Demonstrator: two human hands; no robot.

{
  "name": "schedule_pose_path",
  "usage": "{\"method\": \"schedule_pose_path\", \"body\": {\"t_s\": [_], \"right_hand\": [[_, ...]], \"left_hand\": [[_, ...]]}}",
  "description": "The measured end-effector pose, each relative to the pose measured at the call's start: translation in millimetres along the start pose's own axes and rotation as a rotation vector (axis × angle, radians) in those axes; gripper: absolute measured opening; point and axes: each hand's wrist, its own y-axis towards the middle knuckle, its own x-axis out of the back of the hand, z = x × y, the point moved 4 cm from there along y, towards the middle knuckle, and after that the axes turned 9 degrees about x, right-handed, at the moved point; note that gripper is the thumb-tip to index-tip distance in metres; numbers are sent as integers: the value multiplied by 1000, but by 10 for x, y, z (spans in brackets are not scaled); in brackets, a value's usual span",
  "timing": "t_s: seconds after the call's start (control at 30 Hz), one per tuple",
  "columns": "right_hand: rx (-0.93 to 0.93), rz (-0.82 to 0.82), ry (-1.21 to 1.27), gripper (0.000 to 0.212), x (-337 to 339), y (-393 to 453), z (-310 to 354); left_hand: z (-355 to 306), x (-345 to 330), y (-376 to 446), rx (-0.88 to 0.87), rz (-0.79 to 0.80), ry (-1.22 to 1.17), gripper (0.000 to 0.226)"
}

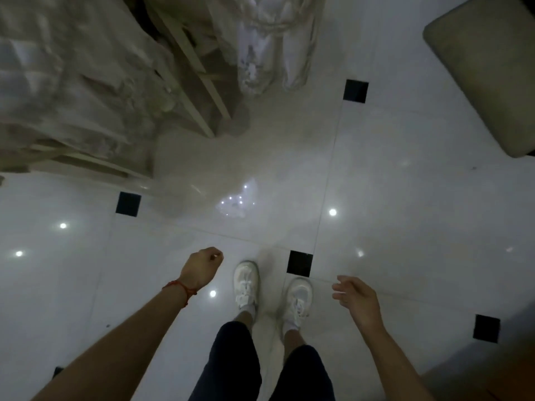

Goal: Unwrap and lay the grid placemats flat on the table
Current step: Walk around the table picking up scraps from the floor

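No placemats can be made out anywhere; the camera looks straight down at a glossy white tiled floor (390, 175) with small black square insets and reflected ceiling lights.

The left hand (202, 267) hangs out in front of the body above the floor, its fingers curled in toward the palm, and it holds nothing that can be seen. A red string bracelet (181, 288) sits on that wrist. The right hand (357, 301) hangs at the other side, fingers loosely spread and slightly bent, also empty and touching nothing.

Between the two hands stand the person's feet in white shoes (246, 283), below dark trouser legs (231, 363).

Farther ahead, at upper left, pale crumpled fabric (72, 82) is draped over pale wooden furniture with slats; whether it covers a surface cannot be told through the blur. At upper right the rounded corner of a beige cushioned seat (486, 65) reaches into view, well apart from both hands.
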Motion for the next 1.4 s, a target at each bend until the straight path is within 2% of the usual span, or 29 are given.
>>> {"method": "schedule_pose_path", "body": {"t_s": [0.27,0.4,0.5,0.63,0.73,0.9,1.1,1.4], "right_hand": [[107,127,-158,15,-1040,1631,-866],[216,198,-367,16,-1446,2346,-1250],[287,267,-537,18,-1577,2687,-1420],[276,287,-642,24,-1621,3095,-1684],[266,266,-676,24,-1587,3274,-1842],[252,277,-669,23,-1562,3438,-2022],[249,292,-614,19,-1520,3391,-1998],[331,230,-507,13,-1089,2696,-1243]], "left_hand": [[220,-672,2023,-70,-74,118,29],[361,-1080,2851,-94,-112,203,38],[386,-1283,3305,-143,-158,323,51],[356,-1449,3832,-166,-317,349,67],[291,-1581,4079,-181,-366,315,62],[264,-1812,4206,-189,-461,266,44],[295,-2006,4080,-168,-332,121,27],[-56,-1641,2795,-246,-294,-128,21]]}}
